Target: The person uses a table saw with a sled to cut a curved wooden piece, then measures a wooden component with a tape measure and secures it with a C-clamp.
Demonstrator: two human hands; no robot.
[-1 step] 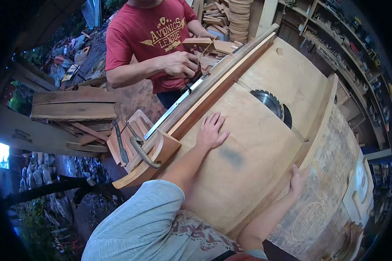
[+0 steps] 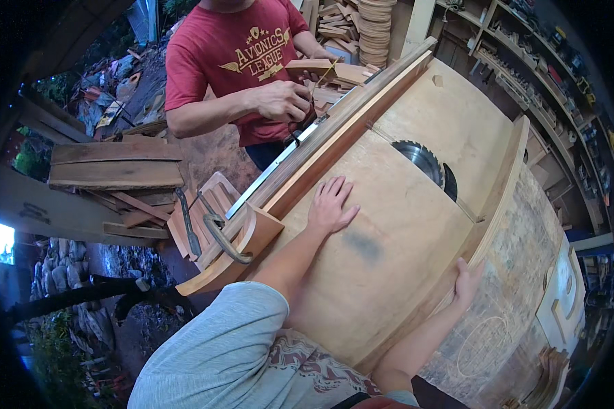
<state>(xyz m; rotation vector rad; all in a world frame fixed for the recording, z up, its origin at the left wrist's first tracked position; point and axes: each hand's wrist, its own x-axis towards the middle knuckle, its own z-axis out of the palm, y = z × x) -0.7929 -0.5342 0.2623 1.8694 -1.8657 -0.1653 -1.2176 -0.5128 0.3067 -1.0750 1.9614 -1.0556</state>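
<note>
My left hand (image 2: 331, 208) lies flat with fingers apart on a pale plywood panel (image 2: 396, 266), close to the long wooden fence (image 2: 334, 153) at the left. On the panel's right side, my right hand (image 2: 466, 283) is closed on the edge of a wooden rail (image 2: 496, 196), its thumb on top and its fingers partly hidden. Beyond both hands a toothed circular saw blade (image 2: 417, 157) stands up through a slot in the panel, with a dark curved piece (image 2: 450, 183) behind it. Neither hand touches the blade.
Across the fence stands a person in a red shirt (image 2: 218, 54), one hand (image 2: 283, 101) holding something dark. A C-clamp (image 2: 224, 238) grips a curved wooden piece (image 2: 260, 238) at the fence's near end. Boards (image 2: 116, 163) are stacked left; tool shelves (image 2: 525, 88) line the right.
</note>
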